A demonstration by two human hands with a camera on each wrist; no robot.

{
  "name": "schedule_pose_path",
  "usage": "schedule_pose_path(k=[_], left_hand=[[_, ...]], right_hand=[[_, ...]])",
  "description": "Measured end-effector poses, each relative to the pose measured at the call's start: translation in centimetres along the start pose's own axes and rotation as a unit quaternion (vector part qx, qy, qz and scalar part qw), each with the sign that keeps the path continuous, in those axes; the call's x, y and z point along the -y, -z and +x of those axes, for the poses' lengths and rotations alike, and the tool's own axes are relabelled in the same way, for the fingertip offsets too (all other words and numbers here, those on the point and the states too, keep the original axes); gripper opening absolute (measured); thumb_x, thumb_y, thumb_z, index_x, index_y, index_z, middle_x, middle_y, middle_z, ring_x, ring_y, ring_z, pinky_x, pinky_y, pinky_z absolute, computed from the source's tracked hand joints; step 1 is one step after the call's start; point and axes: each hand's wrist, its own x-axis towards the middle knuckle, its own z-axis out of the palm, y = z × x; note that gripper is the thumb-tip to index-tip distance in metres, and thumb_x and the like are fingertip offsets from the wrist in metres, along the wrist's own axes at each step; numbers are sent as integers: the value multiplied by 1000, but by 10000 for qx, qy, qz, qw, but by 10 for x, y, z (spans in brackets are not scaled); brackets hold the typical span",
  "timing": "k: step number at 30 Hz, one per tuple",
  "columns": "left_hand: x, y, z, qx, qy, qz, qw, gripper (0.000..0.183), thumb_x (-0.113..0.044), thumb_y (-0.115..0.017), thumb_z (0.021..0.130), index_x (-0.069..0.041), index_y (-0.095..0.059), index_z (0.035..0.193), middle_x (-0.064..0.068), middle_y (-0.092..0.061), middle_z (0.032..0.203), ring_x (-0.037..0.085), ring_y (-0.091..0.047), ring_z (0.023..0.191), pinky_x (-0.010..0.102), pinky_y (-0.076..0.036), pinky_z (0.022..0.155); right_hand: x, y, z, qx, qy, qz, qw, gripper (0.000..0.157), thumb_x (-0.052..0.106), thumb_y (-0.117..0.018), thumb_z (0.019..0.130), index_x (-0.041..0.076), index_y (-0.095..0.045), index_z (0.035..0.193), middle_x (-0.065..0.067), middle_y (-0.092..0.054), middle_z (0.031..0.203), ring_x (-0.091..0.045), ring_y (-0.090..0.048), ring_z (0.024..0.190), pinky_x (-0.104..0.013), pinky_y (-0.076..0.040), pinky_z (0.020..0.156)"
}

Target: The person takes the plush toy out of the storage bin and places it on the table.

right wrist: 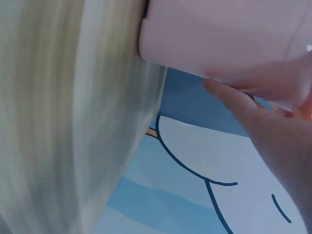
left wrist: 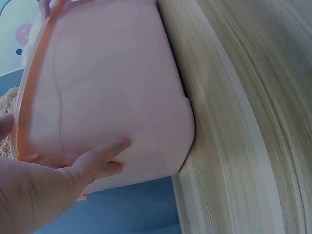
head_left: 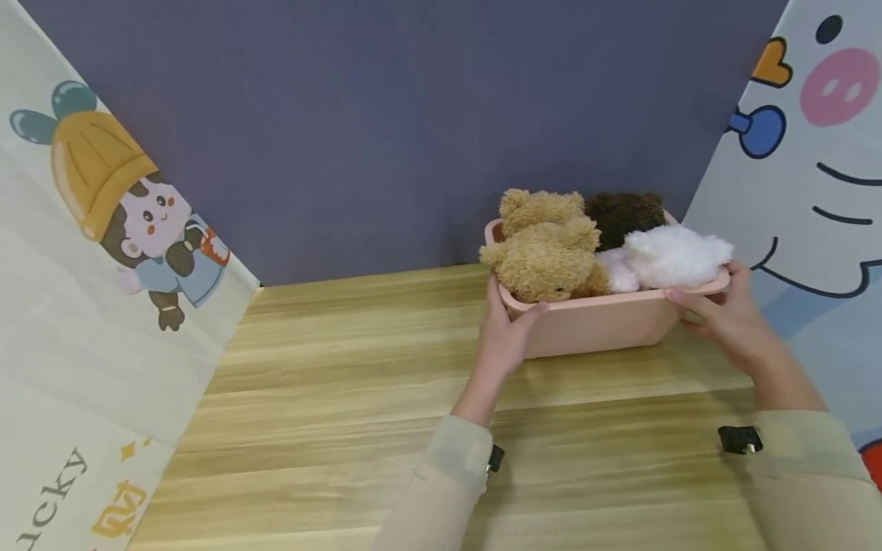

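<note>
On the table (head_left: 331, 428), both hands grip the crosswise-lying pink basket (head_left: 592, 325).

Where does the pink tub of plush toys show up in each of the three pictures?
Head: the pink tub sits right of centre on the wooden table, a hand at each end.
Left wrist: its side fills the upper left.
Right wrist: its wall fills the top right.
Shared landmark: the wooden table.

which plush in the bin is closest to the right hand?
The white plush, at the pink bin's right end beside the right hand. The tan and dark brown ones sit farther left and behind.
</note>
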Motion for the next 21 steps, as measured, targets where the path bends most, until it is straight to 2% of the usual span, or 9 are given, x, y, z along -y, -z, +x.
schedule_pose_path(k=[4,9,13,16,21], left_hand=[[-1,-4,-2,101,-54,63,9999,105,-66,-71,94,-47,-1,170,10,-27,177,33,-43,156,56,-40,125],[-1,-7,-3,140,-119,97,9998,105,-67,-70,94,-47,-1,170,9,-29,176,33,-46,154,55,-42,123],[-1,-10,-3,140,-139,4,9998,104,-67,-71,94,-50,0,168,7,-28,177,31,-45,155,53,-42,124],[-2,-13,-2,178,-154,9,9997,105,-67,-71,94,-50,1,168,8,-29,176,31,-46,154,53,-42,124],[-5,-20,-2,230,-88,79,9997,105,-68,-71,93,-50,0,168,8,-31,176,31,-44,155,55,-42,123]], right_hand=[[-1,10,-3,-52,53,-482,9988,81,28,-62,107,41,5,150,-25,6,170,-32,-26,155,-12,-57,76],[2,24,-3,66,158,-1106,9937,93,30,-62,107,34,12,163,-24,2,170,-29,-33,145,-13,-56,76],[5,34,1,204,237,-1545,9875,93,31,-64,107,29,6,168,-22,-9,167,-5,-45,128,-12,-56,78],[6,41,4,266,238,-1829,9825,91,33,-65,107,27,-1,171,-20,-18,165,14,-45,112,-12,-56,78],[4,50,8,282,281,-2006,9789,89,33,-63,108,26,-2,173,-19,-23,164,23,-45,104,-11,-56,76]])
